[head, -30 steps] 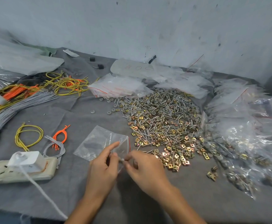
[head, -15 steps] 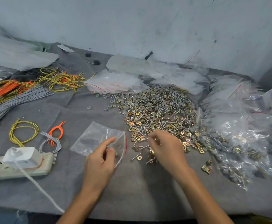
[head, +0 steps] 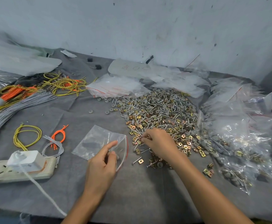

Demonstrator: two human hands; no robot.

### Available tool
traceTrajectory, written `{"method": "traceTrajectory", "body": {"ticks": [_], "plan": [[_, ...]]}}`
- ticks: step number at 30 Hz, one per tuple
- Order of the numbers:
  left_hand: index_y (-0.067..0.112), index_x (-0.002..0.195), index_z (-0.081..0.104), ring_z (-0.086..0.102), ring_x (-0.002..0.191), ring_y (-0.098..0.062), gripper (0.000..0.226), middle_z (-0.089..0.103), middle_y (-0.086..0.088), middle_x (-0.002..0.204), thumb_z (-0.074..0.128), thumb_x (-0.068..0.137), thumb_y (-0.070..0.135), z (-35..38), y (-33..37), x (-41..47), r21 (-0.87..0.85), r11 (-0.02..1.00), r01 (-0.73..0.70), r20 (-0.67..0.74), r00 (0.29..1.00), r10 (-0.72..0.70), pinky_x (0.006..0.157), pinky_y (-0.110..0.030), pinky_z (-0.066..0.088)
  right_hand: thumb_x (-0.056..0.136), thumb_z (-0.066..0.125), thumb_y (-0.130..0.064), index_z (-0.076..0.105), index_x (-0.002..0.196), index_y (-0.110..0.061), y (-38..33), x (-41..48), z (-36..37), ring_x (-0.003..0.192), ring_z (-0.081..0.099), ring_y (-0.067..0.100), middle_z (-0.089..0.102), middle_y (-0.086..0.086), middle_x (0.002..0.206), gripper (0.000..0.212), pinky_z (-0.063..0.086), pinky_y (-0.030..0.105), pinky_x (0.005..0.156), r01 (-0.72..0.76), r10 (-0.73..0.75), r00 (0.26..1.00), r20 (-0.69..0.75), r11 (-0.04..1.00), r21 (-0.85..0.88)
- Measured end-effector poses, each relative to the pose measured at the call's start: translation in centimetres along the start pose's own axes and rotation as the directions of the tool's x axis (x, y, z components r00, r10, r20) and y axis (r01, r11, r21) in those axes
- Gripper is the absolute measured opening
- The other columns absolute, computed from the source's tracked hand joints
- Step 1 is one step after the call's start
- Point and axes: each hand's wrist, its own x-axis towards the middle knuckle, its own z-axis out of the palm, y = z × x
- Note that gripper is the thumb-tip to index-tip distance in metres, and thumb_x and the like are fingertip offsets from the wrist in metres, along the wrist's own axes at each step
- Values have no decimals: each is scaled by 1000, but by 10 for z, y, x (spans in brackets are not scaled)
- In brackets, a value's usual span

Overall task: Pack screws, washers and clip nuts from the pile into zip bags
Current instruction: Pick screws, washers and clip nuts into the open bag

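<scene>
A clear zip bag (head: 98, 141) with a red seal line lies on the grey cloth, its mouth facing right. My left hand (head: 103, 164) pinches the bag's open edge between thumb and forefinger. To the right spreads the pile (head: 158, 113) of silver screws, grey washers and gold clip nuts. My right hand (head: 160, 143) rests on the pile's near-left edge, fingertips pinched on a small metal piece; which kind I cannot tell. A loose screw and clip nut (head: 140, 161) lie just below that hand.
Filled zip bags (head: 238, 139) are heaped at the right. A stack of flat zip bags (head: 116, 86) lies behind the pile. On the left are wire bundles (head: 15, 101), wire loops (head: 27, 136) and a power strip (head: 19, 170) with a white charger and cord.
My right hand left the bag's mouth and moved right and away onto the pile, where its fingers closed on a piece. My left hand kept its hold on the bag.
</scene>
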Motion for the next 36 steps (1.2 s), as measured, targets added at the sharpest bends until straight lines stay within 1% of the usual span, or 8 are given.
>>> {"method": "traceTrajectory", "body": {"ticks": [6,10,12,15,18,21,29,36], "plan": [[60,114,61,54,55,-25,34,59,-2,59,46,87,45,0,-1,0,2,1000,3,10,1000,-3,58,-43,51,97,64,-31,67,104,-30,0,-4,-1,97,61,15,61,-10,105,8,53,38,83,44,-43,997,59,999,-14],[60,113,61,54,57,-27,34,60,-8,65,46,86,46,1,0,0,-20,1000,-2,6,1000,2,58,-39,49,94,67,-26,65,94,-28,4,-11,-5,86,59,7,61,-11,96,3,49,30,76,66,-67,998,0,977,202],[61,112,61,54,58,-28,34,60,-10,67,46,85,47,1,1,0,-26,1000,-4,0,1000,4,57,-37,48,93,68,-22,65,92,-26,3,-18,-11,76,61,8,68,-7,88,5,52,35,70,41,-35,999,-21,876,481],[61,112,61,55,58,-29,34,61,-10,67,46,85,47,0,2,0,-26,1000,-2,-4,1000,2,57,-37,48,90,70,-12,69,96,-17,-1,-31,-18,77,64,17,71,4,86,8,56,47,79,16,-10,1000,-12,602,798],[63,110,61,56,58,-26,34,62,-9,67,45,85,46,0,2,0,-12,1000,-7,-7,1000,6,57,-37,47,82,73,-10,72,95,-13,-4,-39,-18,76,66,21,72,9,84,13,56,45,81,3,6,1000,-7,440,898],[61,111,61,56,58,-25,34,61,-8,67,46,85,46,0,2,0,-11,1000,-4,-5,1000,4,57,-37,48,87,73,-3,75,95,-15,-4,-44,-18,75,67,21,72,8,81,15,56,39,79,-3,28,1000,-9,381,924],[57,114,62,60,60,-22,34,64,-3,68,46,86,45,1,-2,0,-10,1000,5,-5,1000,-5,60,-36,51,90,75,-9,76,102,-18,-15,-59,-10,74,66,6,75,-1,82,15,52,20,69,143,-92,990,-109,599,788],[56,116,62,61,58,-17,35,68,6,69,46,87,43,1,-1,0,4,1000,9,-5,1000,-9,62,-40,55,90,76,-23,71,95,-22,-41,-56,23,82,65,5,72,-8,86,7,53,27,79,224,-215,974,-74,842,492]]}}
